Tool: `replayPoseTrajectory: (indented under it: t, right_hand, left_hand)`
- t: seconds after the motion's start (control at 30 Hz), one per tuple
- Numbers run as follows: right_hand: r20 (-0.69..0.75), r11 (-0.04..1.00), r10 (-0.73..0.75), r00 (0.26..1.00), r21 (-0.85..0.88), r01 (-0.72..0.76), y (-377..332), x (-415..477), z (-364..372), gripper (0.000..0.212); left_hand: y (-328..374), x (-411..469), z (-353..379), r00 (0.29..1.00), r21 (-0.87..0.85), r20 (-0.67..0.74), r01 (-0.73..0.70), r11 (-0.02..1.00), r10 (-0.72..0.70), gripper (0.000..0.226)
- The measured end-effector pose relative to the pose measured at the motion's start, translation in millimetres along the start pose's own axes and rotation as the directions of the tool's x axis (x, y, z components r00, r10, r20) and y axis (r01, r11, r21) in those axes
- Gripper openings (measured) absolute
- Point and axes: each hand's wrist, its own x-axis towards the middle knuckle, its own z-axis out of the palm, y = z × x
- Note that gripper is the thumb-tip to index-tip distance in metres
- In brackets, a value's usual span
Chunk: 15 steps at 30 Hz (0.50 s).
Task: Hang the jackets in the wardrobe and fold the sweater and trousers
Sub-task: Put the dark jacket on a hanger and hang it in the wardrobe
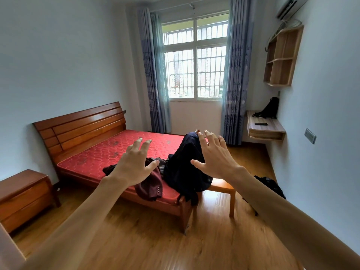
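head view shows a maroon jacket heaped on the near corner of the red bed, with a dark garment draped upright just beside it. the left hand and right hand hover before them, fingers spread wide and holding nothing, likely reaching to pick one up.

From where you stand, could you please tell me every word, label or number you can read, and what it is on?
No text can be read here.
The air conditioner shows no legible brand.
The wall plate shows no legible marking.
The marks on the red mattress are pattern, not letters.
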Motion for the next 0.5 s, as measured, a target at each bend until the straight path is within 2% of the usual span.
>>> replayPoseTrajectory:
  t: [0.5]
  right_hand:
    - [-0.015, 1.000, 0.008, 1.000, 0.006, -0.008, -73, 88, 22, 0.094]
  left_hand:
    - [-111, 48, -13, 1.000, -0.008, -0.018, -0.016, 1.000, 0.016, 0.083]
